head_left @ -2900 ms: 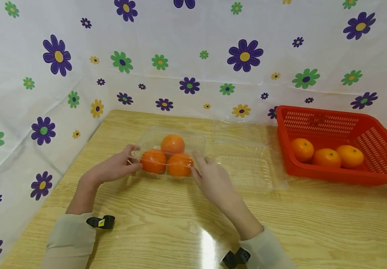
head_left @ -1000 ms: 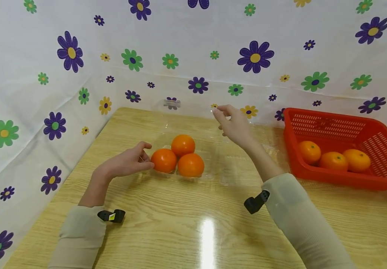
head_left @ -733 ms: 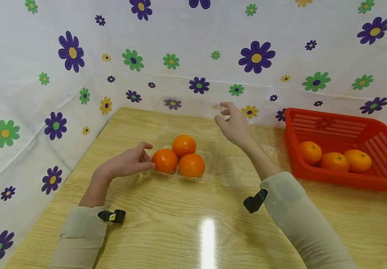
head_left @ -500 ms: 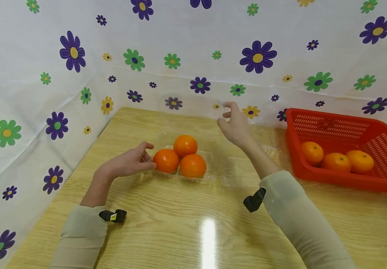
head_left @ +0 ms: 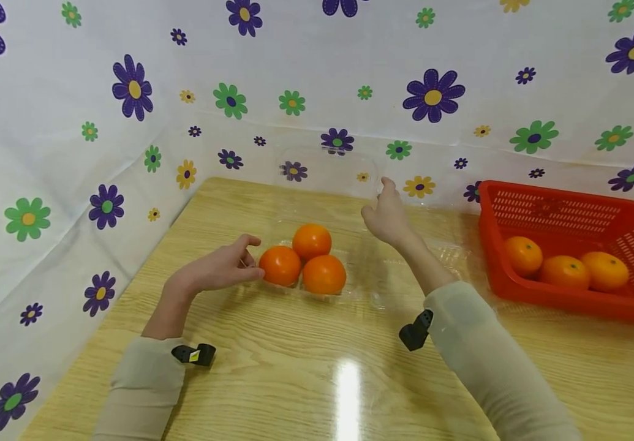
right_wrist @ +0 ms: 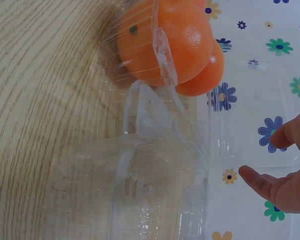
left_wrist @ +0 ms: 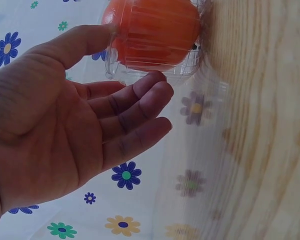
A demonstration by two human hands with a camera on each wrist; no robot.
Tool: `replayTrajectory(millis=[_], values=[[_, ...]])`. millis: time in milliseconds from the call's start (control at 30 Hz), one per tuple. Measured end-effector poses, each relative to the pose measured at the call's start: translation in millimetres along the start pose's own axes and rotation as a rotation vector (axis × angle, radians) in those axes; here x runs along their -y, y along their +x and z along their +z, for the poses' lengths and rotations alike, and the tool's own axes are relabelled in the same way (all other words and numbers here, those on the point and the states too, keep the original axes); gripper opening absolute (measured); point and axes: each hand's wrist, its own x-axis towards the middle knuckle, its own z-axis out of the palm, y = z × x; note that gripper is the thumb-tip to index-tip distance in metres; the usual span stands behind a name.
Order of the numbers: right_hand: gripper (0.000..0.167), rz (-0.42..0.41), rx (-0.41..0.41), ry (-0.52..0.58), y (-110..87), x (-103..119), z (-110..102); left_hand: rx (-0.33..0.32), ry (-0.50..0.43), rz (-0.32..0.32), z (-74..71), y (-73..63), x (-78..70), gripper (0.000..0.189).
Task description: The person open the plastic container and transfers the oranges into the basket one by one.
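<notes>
Three oranges (head_left: pixel 324 275) sit close together in the base of a clear plastic clamshell box (head_left: pixel 354 288). Its lid (head_left: pixel 328 173) stands raised at the back, leaning towards the flowered cloth. My left hand (head_left: pixel 220 267) is at the box's left side. In the left wrist view its thumb (left_wrist: pixel 92 40) touches the rim by an orange (left_wrist: pixel 157 37), with the other fingers loosely extended below. My right hand (head_left: pixel 387 213) is up by the lid's right edge, index finger straight. The right wrist view shows thumb and finger (right_wrist: pixel 257 182) apart, holding nothing.
Right of the box lies another clear plastic clamshell (head_left: pixel 405 285) without fruit, spread open. A red slotted basket (head_left: pixel 565 298) holding three oranges (head_left: pixel 565 272) stands at the right. Flowered cloth (head_left: pixel 317 79) hangs behind and left of the wooden table (head_left: pixel 272 367).
At first the lid lay over the oranges with both hands on the box. It has swung up and back, and my right hand has risen beside it. My left hand stays at the box.
</notes>
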Motion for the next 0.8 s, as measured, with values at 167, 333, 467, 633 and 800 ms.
replayTrajectory(millis=[167,333,467,633,800], values=[[0.081,0.002,0.032,-0.016,-0.4,-5.3,1.4,0.001,-0.001,0.007,0.1,0.0,1.1,0.069],[0.076,-0.020,0.079,-0.060,-1.3,-11.9,2.6,0.002,-0.007,0.006,1.1,-0.1,2.2,0.069],[0.074,-0.030,0.115,-0.066,-1.9,-17.2,4.5,0.003,-0.012,0.002,1.6,0.5,2.5,0.069],[0.070,-0.034,0.141,-0.089,-3.3,-23.2,6.5,0.006,-0.014,-0.002,0.9,1.2,2.2,0.069],[0.065,-0.049,0.154,-0.109,-5.3,-28.5,7.3,0.008,-0.011,0.001,-0.8,0.7,2.0,0.069]])
